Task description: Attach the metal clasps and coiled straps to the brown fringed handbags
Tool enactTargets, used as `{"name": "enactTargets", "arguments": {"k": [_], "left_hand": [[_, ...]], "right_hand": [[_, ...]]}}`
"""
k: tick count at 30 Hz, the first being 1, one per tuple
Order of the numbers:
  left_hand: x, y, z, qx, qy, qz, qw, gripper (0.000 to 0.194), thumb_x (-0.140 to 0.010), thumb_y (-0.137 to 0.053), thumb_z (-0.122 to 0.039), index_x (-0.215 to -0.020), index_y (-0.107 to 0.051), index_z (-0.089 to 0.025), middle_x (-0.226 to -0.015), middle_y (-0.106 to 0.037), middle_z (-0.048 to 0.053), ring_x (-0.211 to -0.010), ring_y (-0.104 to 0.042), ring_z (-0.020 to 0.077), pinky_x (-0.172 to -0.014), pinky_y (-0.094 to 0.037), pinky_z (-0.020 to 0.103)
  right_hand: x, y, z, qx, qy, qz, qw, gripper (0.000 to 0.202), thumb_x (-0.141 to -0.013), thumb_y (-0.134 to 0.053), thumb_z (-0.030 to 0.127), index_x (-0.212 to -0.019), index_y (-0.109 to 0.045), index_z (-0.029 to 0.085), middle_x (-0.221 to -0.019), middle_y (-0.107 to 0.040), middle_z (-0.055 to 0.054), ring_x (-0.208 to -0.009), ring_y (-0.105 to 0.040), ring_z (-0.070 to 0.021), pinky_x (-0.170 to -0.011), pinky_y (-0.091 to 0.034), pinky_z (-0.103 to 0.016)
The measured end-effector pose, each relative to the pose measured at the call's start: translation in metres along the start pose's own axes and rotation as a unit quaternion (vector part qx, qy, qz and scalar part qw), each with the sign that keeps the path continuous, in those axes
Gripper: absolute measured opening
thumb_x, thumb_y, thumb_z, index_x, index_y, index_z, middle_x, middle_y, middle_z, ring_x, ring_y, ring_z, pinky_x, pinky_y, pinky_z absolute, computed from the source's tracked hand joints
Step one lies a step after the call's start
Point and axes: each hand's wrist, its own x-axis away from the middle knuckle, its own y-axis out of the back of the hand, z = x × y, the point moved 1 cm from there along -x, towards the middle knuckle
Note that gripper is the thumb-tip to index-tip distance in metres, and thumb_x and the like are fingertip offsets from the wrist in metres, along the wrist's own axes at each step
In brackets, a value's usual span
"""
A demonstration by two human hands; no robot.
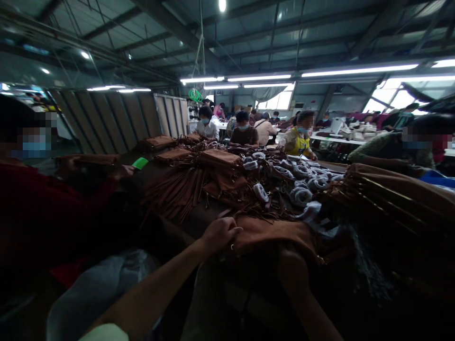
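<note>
A brown bag (273, 233) with fringe at its far side and small metal rings at its corners lies in front of me. My left hand (221, 232) is closed on its left edge, fingers curled beside a ring. At the bag's near side, my right hand (292, 265) reaches under or into the brown material; its fingers are hidden. Just beyond the bag lie dark straps with metal buckles and coils wrapped in whitish material (300, 195).
Brown fringed bags (220, 159) are heaped behind. A stack of bags with gold edges (401, 194) stands at the right. At the left, a person in dark red (46, 203) holds a green piece (140, 163). Translucent plastic (103, 289) is at lower left. Other people sit farther back.
</note>
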Motion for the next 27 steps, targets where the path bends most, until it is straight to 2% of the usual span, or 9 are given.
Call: {"name": "enactTargets", "arguments": {"k": [3, 5, 8, 11, 13, 16, 20, 24, 27], "left_hand": [[0.019, -0.019, 0.025, 0.032, 0.114, 0.021, 0.993, 0.052, -0.08, -0.047, -0.064, -0.08, -0.064, -0.015, -0.071, -0.065, 0.006, -0.065, -0.058, 0.017, -0.059, -0.035, 0.025], [0.026, -0.039, 0.033, 0.141, 0.119, 0.086, 0.979, 0.06, -0.075, -0.047, -0.07, -0.073, -0.063, -0.013, -0.066, -0.061, 0.004, -0.06, -0.054, 0.015, -0.056, -0.034, 0.024], [0.031, -0.06, 0.034, 0.348, 0.105, 0.155, 0.919, 0.062, -0.066, -0.055, -0.072, -0.068, -0.061, -0.01, -0.06, -0.057, 0.002, -0.056, -0.049, 0.0117, -0.055, -0.034, 0.023], [0.029, -0.062, 0.028, 0.436, 0.14, 0.143, 0.877, 0.057, -0.057, -0.068, -0.066, -0.068, -0.059, -0.01, -0.058, -0.054, 0.0, -0.052, -0.046, 0.0097, -0.052, -0.032, 0.022], [0.026, -0.057, 0.025, 0.446, 0.146, 0.136, 0.872, 0.054, -0.056, -0.071, -0.062, -0.068, -0.058, -0.011, -0.057, -0.054, -0.001, -0.051, -0.045, 0.0092, -0.051, -0.03, 0.022], [0.022, -0.053, 0.025, 0.444, 0.136, 0.141, 0.874, 0.051, -0.058, -0.071, -0.058, -0.069, -0.058, -0.011, -0.058, -0.054, 0.0, -0.052, -0.045, 0.0092, -0.051, -0.029, 0.021], [0.015, -0.053, 0.032, 0.457, 0.139, 0.118, 0.871, 0.048, -0.055, -0.073, -0.055, -0.067, -0.056, -0.011, -0.055, -0.05, -0.002, -0.049, -0.04, 0.0078, -0.049, -0.025, 0.021], [0.006, -0.046, 0.042, 0.461, 0.142, 0.046, 0.875, 0.043, -0.058, -0.072, -0.051, -0.063, -0.05, -0.014, -0.053, -0.043, -0.005, -0.049, -0.035, 0.0064, -0.049, -0.023, 0.021], [-0.002, -0.042, 0.043, 0.444, 0.146, 0.065, 0.882, 0.043, -0.059, -0.07, -0.052, -0.06, -0.048, -0.014, -0.052, -0.044, -0.005, -0.048, -0.034, 0.0066, -0.049, -0.022, 0.021]], "right_hand": [[0.008, 0.003, 0.009, 0.015, -0.021, -0.075, 0.997, 0.03, -0.091, -0.042, 0.026, -0.104, -0.066, 0.015, -0.105, -0.065, -0.014, -0.096, -0.059, -0.0261, -0.081, -0.044, -0.035], [0.016, 0.003, 0.022, -0.021, -0.028, -0.111, 0.993, 0.03, -0.091, -0.044, 0.032, -0.097, -0.068, 0.016, -0.1, -0.066, -0.012, -0.095, -0.058, -0.0244, -0.083, -0.042, -0.034], [0.028, 0.002, 0.056, -0.116, -0.002, -0.003, 0.993, 0.037, -0.09, -0.045, 0.044, -0.079, -0.07, 0.019, -0.081, -0.067, -0.008, -0.072, -0.061, -0.0158, -0.067, -0.04, -0.025], [0.036, 0.002, 0.09, -0.16, -0.019, 0.166, 0.973, 0.043, -0.087, -0.045, 0.054, -0.075, -0.069, 0.02, -0.071, -0.068, -0.007, -0.061, -0.062, -0.0157, -0.054, -0.034, -0.024], [0.035, 0.004, 0.103, -0.179, -0.044, 0.195, 0.963, 0.04, -0.091, -0.041, 0.047, -0.081, -0.069, 0.02, -0.075, -0.07, -0.007, -0.065, -0.065, -0.0162, -0.054, -0.033, -0.024], [0.029, 0.009, 0.105, -0.199, -0.023, 0.179, 0.963, 0.03, -0.094, -0.039, 0.032, -0.089, -0.067, 0.021, -0.085, -0.07, -0.006, -0.075, -0.066, -0.0143, -0.059, -0.036, -0.023], [0.019, 0.028, 0.066, -0.113, 0.0, 0.2, 0.973, 0.03, -0.094, -0.041, 0.03, -0.08, -0.065, 0.019, -0.079, -0.069, -0.005, -0.072, -0.066, -0.0156, -0.058, -0.037, -0.024], [0.03, 0.049, -0.018, 0.006, -0.018, 0.182, 0.983, 0.033, -0.095, -0.037, 0.028, -0.08, -0.065, 0.018, -0.077, -0.069, -0.007, -0.07, -0.066, -0.0177, -0.056, -0.037, -0.025], [0.053, 0.049, -0.085, 0.054, -0.007, 0.15, 0.987, 0.035, -0.095, -0.034, 0.028, -0.086, -0.066, 0.019, -0.086, -0.07, -0.009, -0.076, -0.066, -0.0182, -0.062, -0.041, -0.026]]}}
